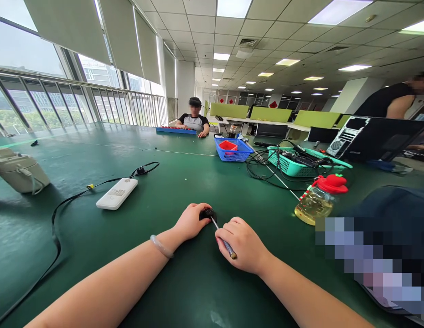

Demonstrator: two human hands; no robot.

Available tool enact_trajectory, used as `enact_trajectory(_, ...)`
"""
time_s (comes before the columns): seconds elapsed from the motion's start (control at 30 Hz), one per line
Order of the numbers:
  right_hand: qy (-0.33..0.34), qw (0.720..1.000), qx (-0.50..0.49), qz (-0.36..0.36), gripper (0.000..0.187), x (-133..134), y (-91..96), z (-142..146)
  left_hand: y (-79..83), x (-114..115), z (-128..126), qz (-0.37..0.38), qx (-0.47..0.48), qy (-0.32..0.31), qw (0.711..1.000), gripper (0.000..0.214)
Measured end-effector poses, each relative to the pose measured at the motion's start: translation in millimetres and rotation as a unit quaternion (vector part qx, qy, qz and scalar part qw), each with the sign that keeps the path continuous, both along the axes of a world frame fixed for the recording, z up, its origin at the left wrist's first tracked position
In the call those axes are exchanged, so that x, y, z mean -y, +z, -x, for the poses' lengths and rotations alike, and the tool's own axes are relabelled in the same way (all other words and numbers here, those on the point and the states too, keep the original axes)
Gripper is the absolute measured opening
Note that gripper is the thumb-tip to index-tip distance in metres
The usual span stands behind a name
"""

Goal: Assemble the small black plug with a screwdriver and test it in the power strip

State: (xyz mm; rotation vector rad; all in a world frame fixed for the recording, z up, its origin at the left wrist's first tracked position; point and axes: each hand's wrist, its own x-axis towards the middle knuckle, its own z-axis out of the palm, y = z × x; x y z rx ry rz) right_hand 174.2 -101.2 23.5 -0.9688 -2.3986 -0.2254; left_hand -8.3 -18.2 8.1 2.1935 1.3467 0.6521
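My left hand (190,222) rests on the green table (137,282) with its fingers closed on a small black object (208,213). A pale bracelet (161,246) circles that wrist. My right hand (242,245) is closed round a thin tool with a metal shaft and a brown handle end (227,246). The tool's tip touches the small black object. Both hands sit close together near the table's middle front.
A white power strip (116,193) with a black cable (54,218) lies to the left, a beige bag (18,171) further left. A bottle with a red cap (319,199) stands right. Blue basket (232,150), teal basket (301,163) and a laptop (376,136) lie beyond. Two people are at the far side.
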Motion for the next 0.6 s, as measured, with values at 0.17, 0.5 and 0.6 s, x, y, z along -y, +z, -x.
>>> enact_trajectory(0.17,-0.004,1.0,0.004,-0.005,0.016,-0.3,0.0,-0.3,0.2,0.1,-0.4,-0.003,0.004,-0.001,1.0,0.038)
enact_trajectory(0.5,-0.006,1.0,-0.001,0.004,0.015,-1.3,-1.4,-0.1,1.8,0.4,-0.7,0.009,0.003,0.009,1.0,0.039)
enact_trajectory(0.6,-0.006,1.0,-0.01,0.002,0.016,-1.2,-0.8,-0.2,1.9,0.5,-0.4,0.01,0.004,0.009,1.0,0.039)
